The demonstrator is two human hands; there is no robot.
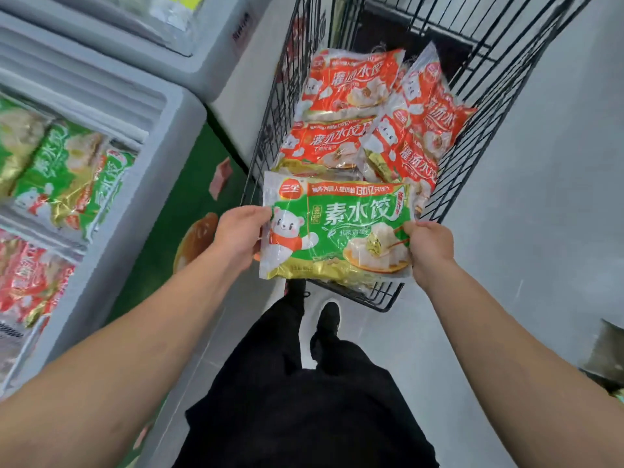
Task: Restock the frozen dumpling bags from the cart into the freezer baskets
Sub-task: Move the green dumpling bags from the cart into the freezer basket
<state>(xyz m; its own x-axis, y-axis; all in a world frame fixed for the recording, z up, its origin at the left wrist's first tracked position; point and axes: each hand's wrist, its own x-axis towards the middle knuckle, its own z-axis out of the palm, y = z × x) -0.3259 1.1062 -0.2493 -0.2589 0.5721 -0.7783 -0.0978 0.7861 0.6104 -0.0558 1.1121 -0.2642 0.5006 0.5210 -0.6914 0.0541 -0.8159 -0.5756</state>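
Two hands are holding one green bag (337, 231) flat and face up over the near end of the cart (266, 136), probably so the label can be read and matched to its basket.

At the far left, the freezer (162, 170) is standing open, just beside the cart. In its middle basket at least two green bags are lying flat (64, 177), with what looks like a third standing on edge against the basket's right side; blur is making the count uncertain. In the nearer basket a red pack (30, 282) is showing, and how many lie there cannot be told. Like seems to be going with like, so the held bag is likely heading for the green basket.

The left hand (241, 236) is gripping the bag's left edge, thumb on top and fingers curled under. The right hand (429, 246) is pinching the right edge the same way. A grip on both sides is keeping the floppy pack level.

To the right and farther off, four red bags (351, 82) are lying in the cart, overlapping and tilted against the wire sides, as loosely loaded stock does. More may be hiding beneath them and under the held bag.
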